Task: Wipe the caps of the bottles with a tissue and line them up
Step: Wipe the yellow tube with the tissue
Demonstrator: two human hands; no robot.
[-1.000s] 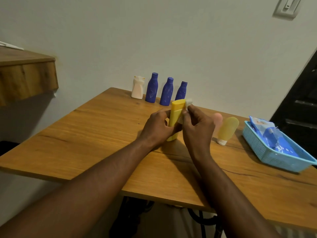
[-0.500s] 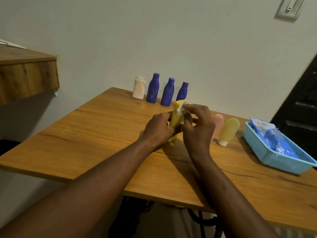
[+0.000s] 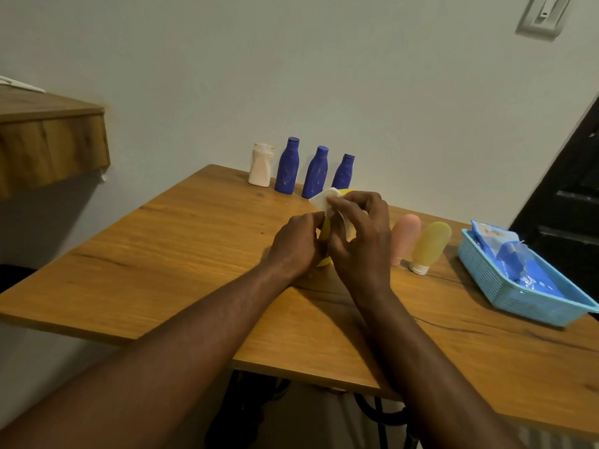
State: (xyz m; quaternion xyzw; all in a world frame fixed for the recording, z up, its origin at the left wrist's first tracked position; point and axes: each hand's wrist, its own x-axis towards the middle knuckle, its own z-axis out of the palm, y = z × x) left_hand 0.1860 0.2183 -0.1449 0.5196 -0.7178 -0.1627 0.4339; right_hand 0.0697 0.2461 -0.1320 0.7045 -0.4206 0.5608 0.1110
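My left hand (image 3: 296, 246) grips a yellow bottle (image 3: 325, 230) upright over the middle of the wooden table (image 3: 194, 241). My right hand (image 3: 359, 234) pinches a white tissue (image 3: 322, 198) and holds it over the bottle's cap, which is mostly hidden. Against the wall stand a white bottle (image 3: 261, 165) and three blue bottles (image 3: 316, 172) in a row. To the right of my hands a pink bottle (image 3: 404, 236) and a pale yellow bottle (image 3: 429, 246) stand on their caps.
A light blue basket (image 3: 515, 296) holding blue wipe packets sits at the table's right end. A wooden shelf (image 3: 48, 147) juts out at the left, higher than the table. A dark door frame is at the far right.
The tissue has moved from the right side of the yellow bottle's cap across its top to the left. My left hand has kept its grip on the bottle.
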